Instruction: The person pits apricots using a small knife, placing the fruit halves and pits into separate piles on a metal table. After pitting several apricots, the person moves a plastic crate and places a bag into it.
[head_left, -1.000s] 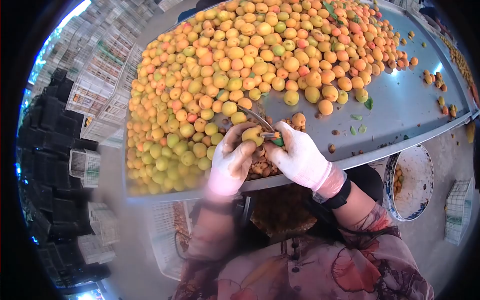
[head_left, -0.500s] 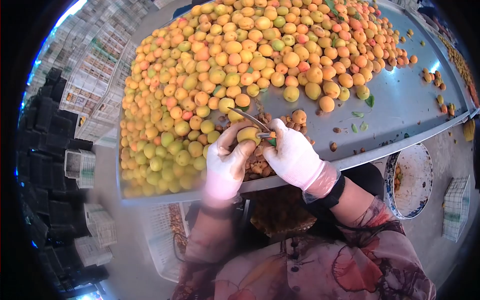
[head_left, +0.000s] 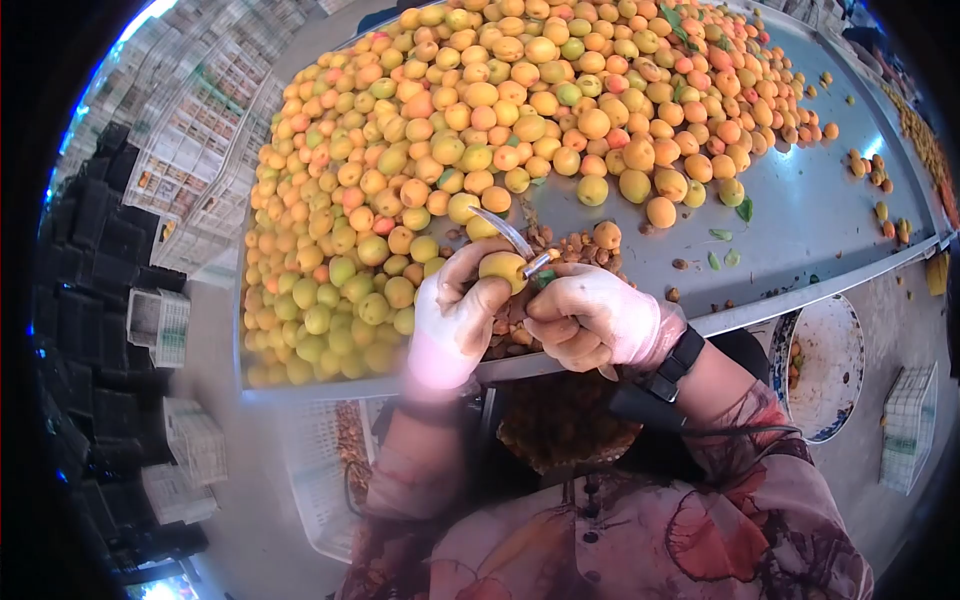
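Note:
My left hand (head_left: 450, 315), in a white glove, is closed around a yellow-green fruit (head_left: 502, 269) over the table's near edge. A curved metal blade (head_left: 503, 228) rises beside the fruit, its metal shank (head_left: 540, 263) touching the fruit's right side. My gloved right hand (head_left: 597, 315) has its fingers curled just right of the fruit, closed on the tool's handle, which is mostly hidden. Beneath and behind the hands lie brown pits (head_left: 515, 335). A large heap of orange and yellow fruit (head_left: 440, 120) covers the metal table (head_left: 660, 270).
White crates (head_left: 195, 150) are stacked at the left, near black crates (head_left: 90, 340). Below the table are a white basket (head_left: 320, 500) and a container of brown matter (head_left: 565, 435). A round basin (head_left: 835, 370) and another crate (head_left: 908, 425) stand at the right.
My right hand has turned, its fingers now curled, and moved slightly right and down. The blade has tilted more upright beside the fruit. My left hand still grips the fruit.

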